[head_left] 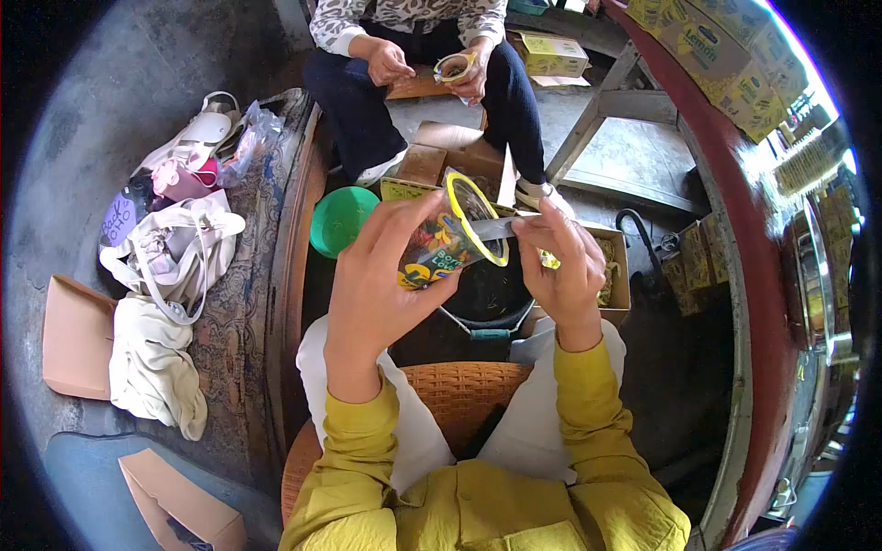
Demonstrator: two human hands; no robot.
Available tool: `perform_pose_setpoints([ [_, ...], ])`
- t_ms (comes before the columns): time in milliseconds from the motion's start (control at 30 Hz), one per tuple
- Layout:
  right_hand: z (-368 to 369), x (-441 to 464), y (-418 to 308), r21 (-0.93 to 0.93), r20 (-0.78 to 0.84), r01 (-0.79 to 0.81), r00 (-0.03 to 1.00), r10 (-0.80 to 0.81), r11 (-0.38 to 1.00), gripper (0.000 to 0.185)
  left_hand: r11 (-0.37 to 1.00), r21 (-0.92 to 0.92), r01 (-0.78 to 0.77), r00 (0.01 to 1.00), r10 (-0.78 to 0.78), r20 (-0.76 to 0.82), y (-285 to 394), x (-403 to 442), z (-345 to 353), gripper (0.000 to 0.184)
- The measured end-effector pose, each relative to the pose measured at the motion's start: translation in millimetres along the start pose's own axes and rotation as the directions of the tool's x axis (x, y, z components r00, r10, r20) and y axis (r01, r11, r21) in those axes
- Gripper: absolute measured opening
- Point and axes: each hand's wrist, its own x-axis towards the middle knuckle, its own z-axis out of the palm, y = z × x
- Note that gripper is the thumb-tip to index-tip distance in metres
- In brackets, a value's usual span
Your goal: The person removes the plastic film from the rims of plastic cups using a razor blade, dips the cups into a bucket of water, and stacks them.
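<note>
My left hand [372,262] is wrapped around a clear plastic cup [430,250] with colourful printing and a yellow rim. The cup is tilted, its mouth facing right towards my other hand. My right hand [565,266] pinches a flat silvery utensil [494,229], whose far end reaches into the cup's mouth. Whether that utensil is a knife or a spoon handle I cannot tell. Dark contents show inside the cup. Below my hands stands a black bucket [491,294] with a teal grip on its handle.
Opposite sits a person whose hand holds a similar cup [454,67]. A green basin [342,223] and an open carton [424,167] stand on the floor between us. To the left, bags [175,243] lie on a patterned bench. A red-edged table [767,266] runs along the right.
</note>
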Motion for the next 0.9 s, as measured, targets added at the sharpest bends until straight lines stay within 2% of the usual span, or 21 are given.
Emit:
perform_pose_setpoints([
  [167,3.6,-2.3,0.2,0.028,0.013,-0.025,1.000,0.025,0.999,0.049,1.000,-0.006,-0.009,1.000,0.010,0.028,-3.0,-0.1,0.8,0.062],
  [267,4.8,-3.0,-2.1,0.046,0.052,-0.033,0.998,0.030,0.998,0.052,0.993,-0.096,0.064,0.992,-0.053,0.111,-5.1,-3.3,4.3,0.063],
  [367,7.2,-5.1,1.1,0.068,0.050,-0.023,0.999,0.020,0.997,0.055,0.999,-0.032,0.019,0.994,-0.015,0.108,-6.9,-2.8,6.7,0.063],
  [467,7.1,-5.5,3.9,0.078,0.024,-0.017,1.000,0.015,0.997,0.056,0.993,-0.085,0.076,0.993,-0.067,0.099,-5.8,-1.9,3.8,0.062],
  [667,4.5,-4.4,5.0,0.081,0.040,-0.041,0.998,0.038,0.996,0.056,0.990,-0.114,0.079,0.993,-0.068,0.092,-6.1,-1.8,2.6,0.060],
  [767,4.4,-5.2,4.4,0.067,0.055,-0.046,0.998,0.042,0.997,0.055,0.973,-0.182,0.145,0.974,-0.108,0.202,-5.7,-3.9,5.7,0.060],
  [867,4.2,-3.9,3.8,0.075,0.037,-0.028,0.999,0.026,0.997,0.055,0.990,-0.136,0.050,0.987,-0.028,0.158,-8.2,-1.5,6.5,0.059],
  [900,3.5,-3.1,4.2,0.079,0.025,-0.017,1.000,0.015,0.997,0.055,0.986,-0.154,0.068,0.987,-0.044,0.155,-8.7,-1.8,6.7,0.059],
])
